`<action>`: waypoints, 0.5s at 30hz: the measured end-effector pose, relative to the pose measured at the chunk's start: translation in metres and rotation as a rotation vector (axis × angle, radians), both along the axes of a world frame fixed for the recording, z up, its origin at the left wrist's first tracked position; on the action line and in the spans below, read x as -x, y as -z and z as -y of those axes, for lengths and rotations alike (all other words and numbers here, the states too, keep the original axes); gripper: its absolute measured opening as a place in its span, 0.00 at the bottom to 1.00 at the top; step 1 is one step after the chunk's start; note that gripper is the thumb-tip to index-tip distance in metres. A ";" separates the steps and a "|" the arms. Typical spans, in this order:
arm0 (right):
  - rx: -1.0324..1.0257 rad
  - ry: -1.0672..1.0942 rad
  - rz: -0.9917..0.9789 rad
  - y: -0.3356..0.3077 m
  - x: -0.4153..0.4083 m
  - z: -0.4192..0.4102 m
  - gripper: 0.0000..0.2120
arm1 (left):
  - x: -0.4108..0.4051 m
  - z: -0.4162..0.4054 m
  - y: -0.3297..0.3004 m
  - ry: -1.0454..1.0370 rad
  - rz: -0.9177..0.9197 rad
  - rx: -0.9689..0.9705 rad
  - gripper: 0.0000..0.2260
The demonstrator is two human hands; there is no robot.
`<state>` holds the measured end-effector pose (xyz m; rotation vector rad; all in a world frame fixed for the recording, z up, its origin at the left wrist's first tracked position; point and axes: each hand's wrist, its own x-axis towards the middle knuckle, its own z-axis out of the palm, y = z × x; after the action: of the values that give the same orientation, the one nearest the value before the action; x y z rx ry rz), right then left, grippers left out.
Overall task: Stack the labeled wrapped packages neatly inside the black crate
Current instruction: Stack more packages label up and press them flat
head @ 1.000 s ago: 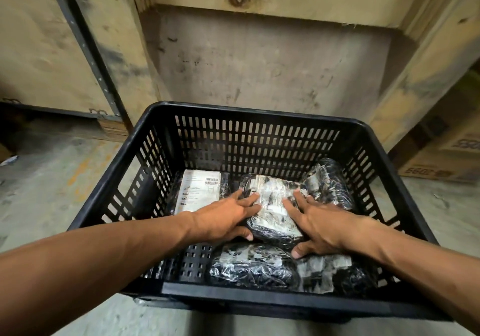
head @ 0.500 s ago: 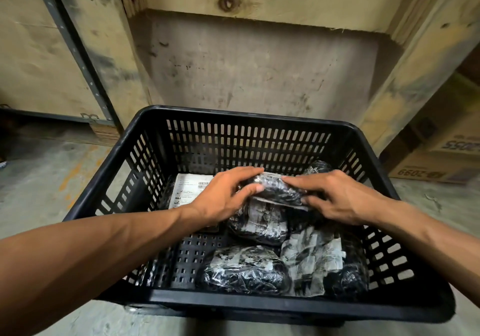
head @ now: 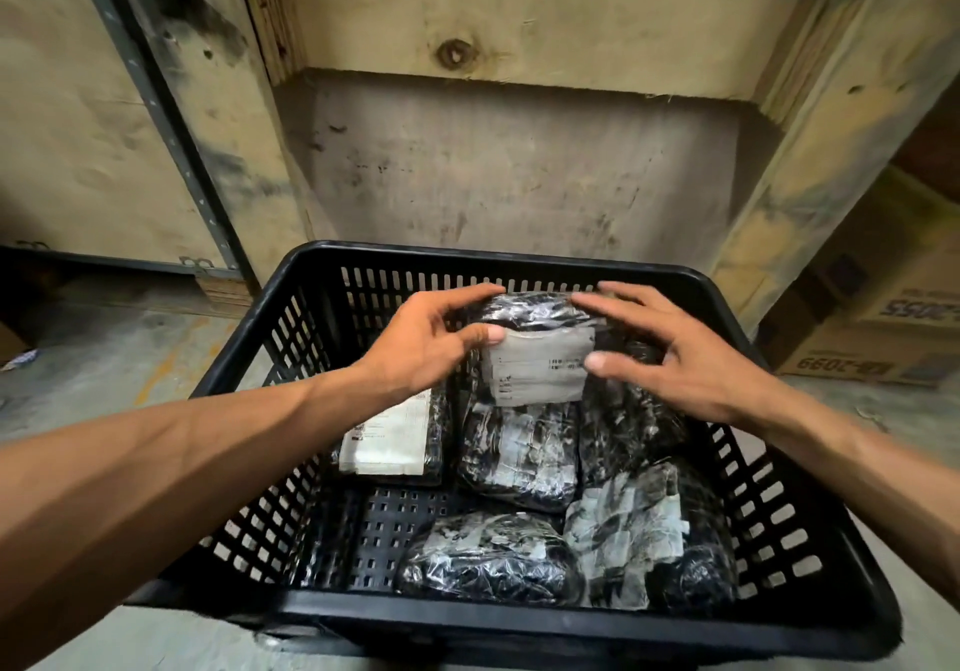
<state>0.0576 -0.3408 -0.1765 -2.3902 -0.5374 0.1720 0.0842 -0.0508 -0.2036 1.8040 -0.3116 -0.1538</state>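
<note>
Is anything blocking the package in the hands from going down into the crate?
Nothing visible blocks it. The held package, gripped by the left hand and right hand, hangs inside the black crate, above other wrapped packages it would land on. Bare crate floor lies nearer left.

1 head-worn view, angled forward-down, close over the black crate (head: 545, 623).

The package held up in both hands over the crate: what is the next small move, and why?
Probably lower the held package, label up, onto the package lying below it. Both the left hand and the right hand grip its ends above the crate, and that lower package looks flat enough to bear it, so the stack would stay neat.
</note>
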 end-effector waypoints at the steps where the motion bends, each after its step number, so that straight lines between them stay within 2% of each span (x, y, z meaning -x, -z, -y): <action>1: -0.013 -0.007 0.001 0.003 0.003 -0.004 0.32 | 0.002 -0.002 -0.005 -0.014 -0.015 0.016 0.23; 2: -0.062 -0.002 0.033 0.006 0.005 -0.008 0.33 | 0.005 -0.004 -0.008 -0.020 -0.019 0.029 0.23; 5: -0.241 0.056 0.148 0.006 0.004 -0.016 0.25 | 0.013 -0.008 -0.016 -0.002 0.009 0.046 0.24; 12: -0.419 0.066 0.161 -0.001 0.007 -0.032 0.23 | 0.029 -0.030 -0.024 0.054 0.242 -0.307 0.33; 15: -0.527 0.048 0.150 -0.004 0.009 -0.043 0.24 | 0.033 -0.033 -0.028 0.036 0.259 -0.227 0.31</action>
<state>0.0489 -0.2977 -0.1727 -1.9053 -0.5178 -0.1566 0.0517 -0.0183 -0.1753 2.0475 -0.5276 0.0215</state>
